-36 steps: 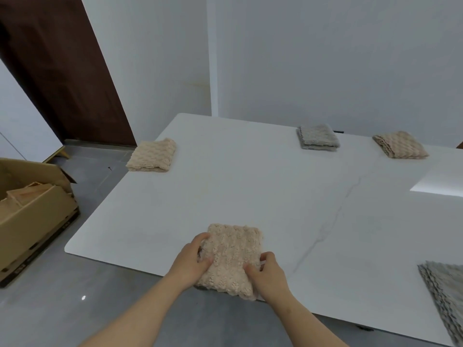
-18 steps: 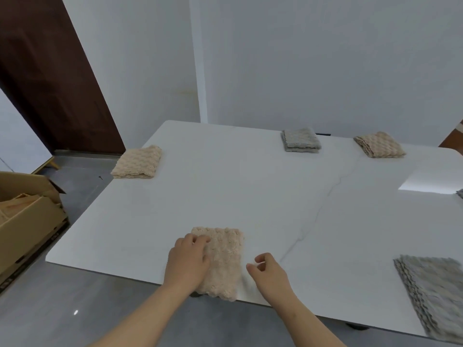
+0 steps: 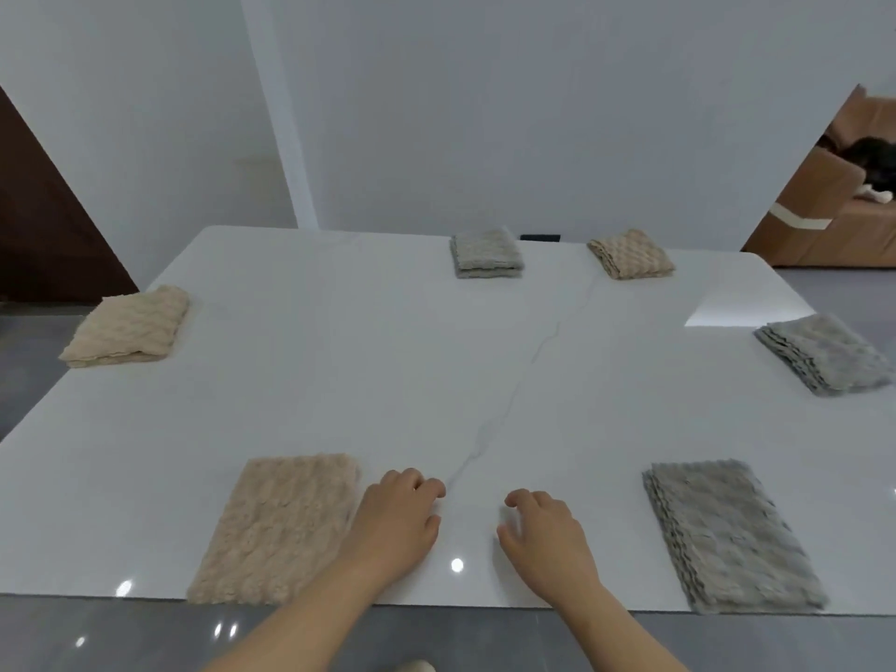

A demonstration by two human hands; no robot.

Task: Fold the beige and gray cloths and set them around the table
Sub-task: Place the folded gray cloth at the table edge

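Several folded cloths lie around the white table (image 3: 397, 380). A beige cloth (image 3: 276, 528) sits at the near edge, just left of my left hand (image 3: 400, 521). A gray cloth (image 3: 732, 535) lies at the near right. My right hand (image 3: 545, 538) hovers over bare table between them. Both hands are empty with fingers loosely curled and apart. Another beige cloth (image 3: 128, 327) rests at the left edge, a gray cloth (image 3: 487, 254) and a beige cloth (image 3: 630, 254) at the far edge, and a gray cloth (image 3: 824, 354) at the right edge.
White walls stand behind the table. A dark brown door (image 3: 43, 235) is at the left. A brown sofa (image 3: 834, 206) with a dark shape on it shows through an opening at the right. Gray floor surrounds the table.
Both hands let go of the near beige cloth and moved right of it. The view swung right, bringing the right-side gray cloths and the sofa into sight.
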